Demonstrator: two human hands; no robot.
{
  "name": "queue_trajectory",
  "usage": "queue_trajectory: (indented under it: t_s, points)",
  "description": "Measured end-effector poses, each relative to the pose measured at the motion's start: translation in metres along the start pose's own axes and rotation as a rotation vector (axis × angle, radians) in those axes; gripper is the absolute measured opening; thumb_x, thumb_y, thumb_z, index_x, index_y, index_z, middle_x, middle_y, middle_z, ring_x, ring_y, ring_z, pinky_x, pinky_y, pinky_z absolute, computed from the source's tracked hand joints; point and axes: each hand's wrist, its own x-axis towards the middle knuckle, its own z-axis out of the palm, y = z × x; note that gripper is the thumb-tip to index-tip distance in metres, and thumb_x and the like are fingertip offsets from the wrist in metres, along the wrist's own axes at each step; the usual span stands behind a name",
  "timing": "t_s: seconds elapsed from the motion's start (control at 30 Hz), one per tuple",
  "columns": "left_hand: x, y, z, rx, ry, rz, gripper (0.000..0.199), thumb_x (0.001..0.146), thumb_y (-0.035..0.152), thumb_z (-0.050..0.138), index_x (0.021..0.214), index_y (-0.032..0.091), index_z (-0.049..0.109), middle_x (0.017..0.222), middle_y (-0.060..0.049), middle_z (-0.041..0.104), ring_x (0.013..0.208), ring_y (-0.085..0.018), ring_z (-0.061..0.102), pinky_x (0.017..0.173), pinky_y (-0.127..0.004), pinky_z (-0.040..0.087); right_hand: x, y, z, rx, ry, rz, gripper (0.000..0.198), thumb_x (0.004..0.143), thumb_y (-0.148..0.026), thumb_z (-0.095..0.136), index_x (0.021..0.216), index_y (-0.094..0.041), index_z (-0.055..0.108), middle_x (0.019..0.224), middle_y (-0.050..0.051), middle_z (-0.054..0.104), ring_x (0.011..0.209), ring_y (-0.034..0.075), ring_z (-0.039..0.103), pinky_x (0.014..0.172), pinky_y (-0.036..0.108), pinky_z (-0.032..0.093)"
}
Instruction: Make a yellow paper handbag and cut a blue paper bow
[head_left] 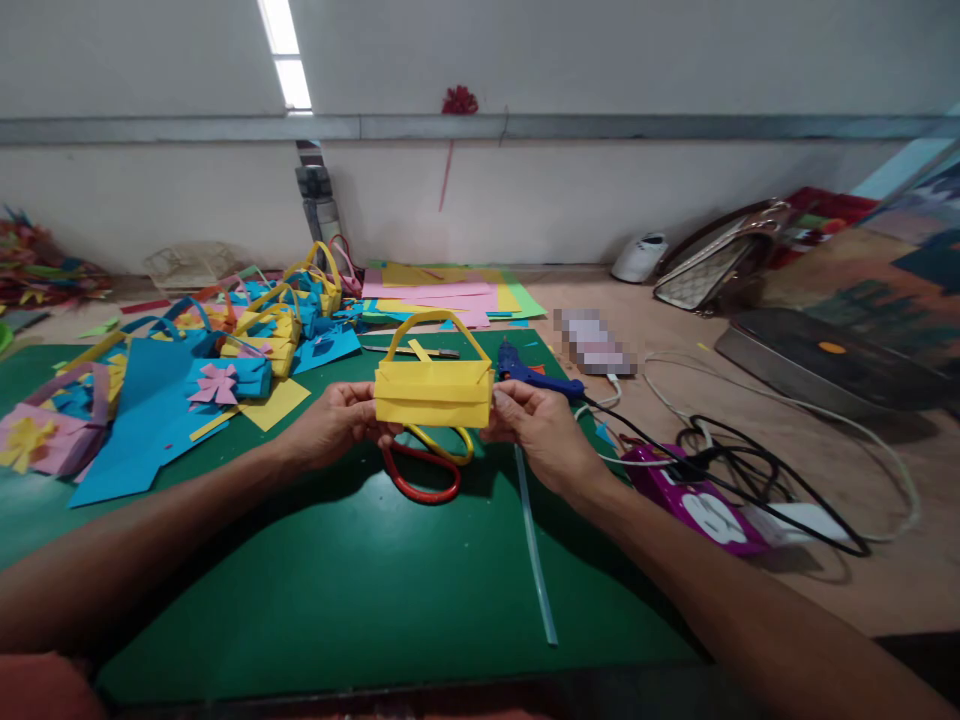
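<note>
A small yellow paper basket (433, 395) with an arched paper handle is held up over the green mat. My left hand (339, 424) pinches its left end, and my right hand (536, 428) pinches the right end. Behind and below the basket lie scissors (424, 492) with a red and a yellow handle loop; their blades are hidden. To the right rests a blue hot glue gun (536, 374). A clear glue stick (534, 550) lies on the mat below my right hand.
Finished paper baskets (262, 345) and a blue paper sheet (142, 410) crowd the left. Coloured paper (450, 290) is stacked at the back. On the right are a phone (596, 340), a purple power strip (697, 505), tangled cables (750, 450) and a handbag (716, 260).
</note>
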Motion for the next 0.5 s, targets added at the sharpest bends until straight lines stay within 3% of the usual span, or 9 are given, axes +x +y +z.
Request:
queue_trajectory:
  t_s: [0.1, 0.23, 0.5]
  points:
    - [0.0, 0.0, 0.0, 0.025, -0.007, 0.001, 0.023, 0.062, 0.026, 0.077, 0.071, 0.008, 0.065, 0.062, -0.006, 0.066, 0.047, -0.01, 0.058, 0.049, -0.021, 0.048, -0.002, 0.0, 0.001, 0.003, -0.083, 0.044, 0.039, 0.062, -0.053, 0.073, 0.065, -0.016, 0.061, 0.053, -0.002, 0.061, 0.05, 0.01, 0.058, 0.053, 0.024, 0.051]
    - [0.0, 0.0, -0.001, 0.039, -0.02, -0.003, 0.023, 0.063, 0.027, 0.076, 0.073, 0.009, 0.066, 0.062, -0.006, 0.066, 0.048, -0.01, 0.058, 0.049, -0.021, 0.048, -0.005, -0.002, 0.002, 0.024, -0.152, 0.056, 0.04, 0.063, -0.055, 0.071, 0.069, -0.016, 0.065, 0.059, 0.0, 0.066, 0.053, 0.011, 0.06, 0.058, 0.025, 0.052]
    - [0.002, -0.002, -0.005, 0.024, -0.033, 0.012, 0.028, 0.063, 0.03, 0.077, 0.078, 0.008, 0.066, 0.06, -0.005, 0.065, 0.047, -0.01, 0.057, 0.05, -0.021, 0.048, -0.008, -0.011, 0.002, -0.043, -0.234, 0.034, 0.026, 0.065, -0.036, 0.075, 0.081, -0.017, 0.071, 0.068, 0.001, 0.071, 0.061, 0.013, 0.064, 0.066, 0.027, 0.053]
